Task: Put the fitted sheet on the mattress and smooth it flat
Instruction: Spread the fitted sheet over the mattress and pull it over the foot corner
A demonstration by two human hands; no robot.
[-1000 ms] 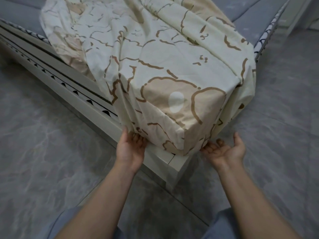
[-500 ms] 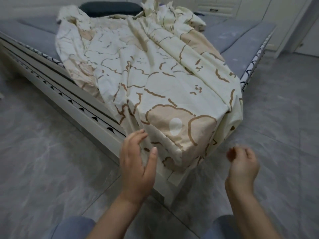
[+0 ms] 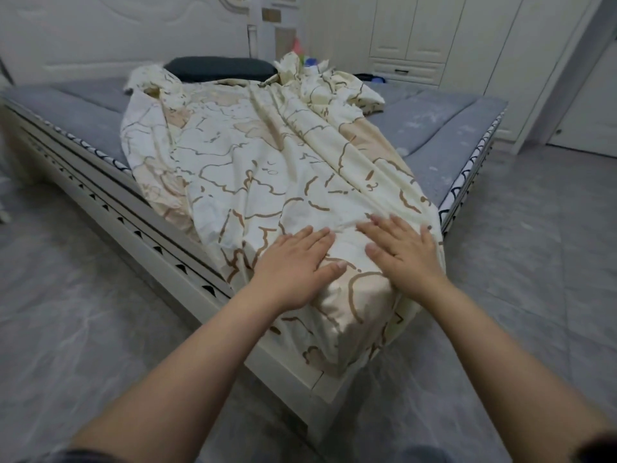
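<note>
Under both hands, left hand (image 3: 293, 267) and right hand (image 3: 402, 253) spread flat, lies the fitted sheet (image 3: 267, 168), hooked over the mattress (image 3: 83, 118) corner. Soft, light cloth, likely slippery; best gripped at bunched far hems.

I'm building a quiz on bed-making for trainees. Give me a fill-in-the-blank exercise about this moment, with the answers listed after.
1. Both hands, the left hand and the right hand, lie ____ on the fitted sheet.
2. The sheet is fitted over the ____ corner of the mattress.
3. Toward the headboard the sheet lies ____, leaving grey mattress bare on both sides.
4. A dark ____ lies at the head of the bed.

Answers: flat; nearest; bunched; pillow
</note>
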